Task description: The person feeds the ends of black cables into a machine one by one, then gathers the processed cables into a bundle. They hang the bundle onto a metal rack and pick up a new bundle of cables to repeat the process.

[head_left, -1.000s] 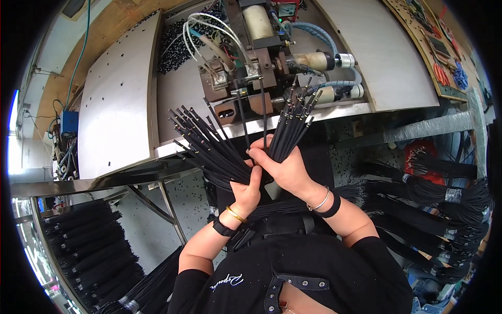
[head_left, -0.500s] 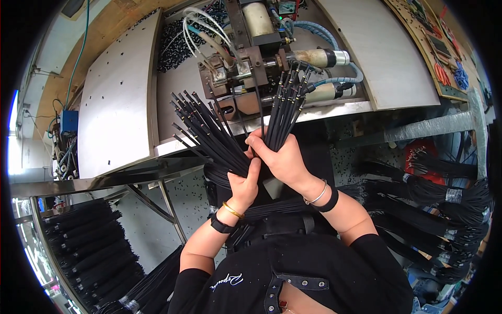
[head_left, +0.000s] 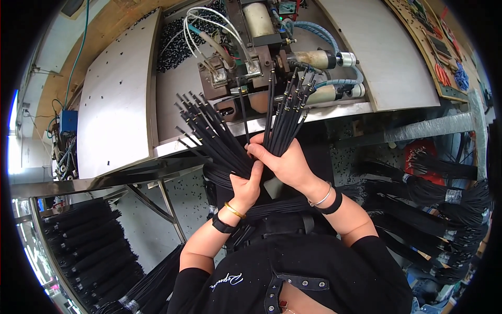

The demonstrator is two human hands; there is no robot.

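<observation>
- Left hand (head_left: pixel 244 184) clenched round a fanned bunch of black cables (head_left: pixel 212 133), just in front of the metal bench's (head_left: pixel 117 94) front edge; tips splay up-left.
- Right hand (head_left: pixel 285 165) grasps a tighter cable bunch (head_left: pixel 286 112), metal-tipped ends up near the machine (head_left: pixel 251 57) at bench centre.
- Judgement: cables look light, semi-stiff but bendy, smooth jackets so prob. slippery; loose ones fan out.
- Best hold low on the bunch, w/ full fist, clear of the tips.

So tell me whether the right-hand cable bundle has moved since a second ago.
Yes. The right hand's cable bundle has shifted up, its tips now nearer the machine's metal cylinder.
</observation>
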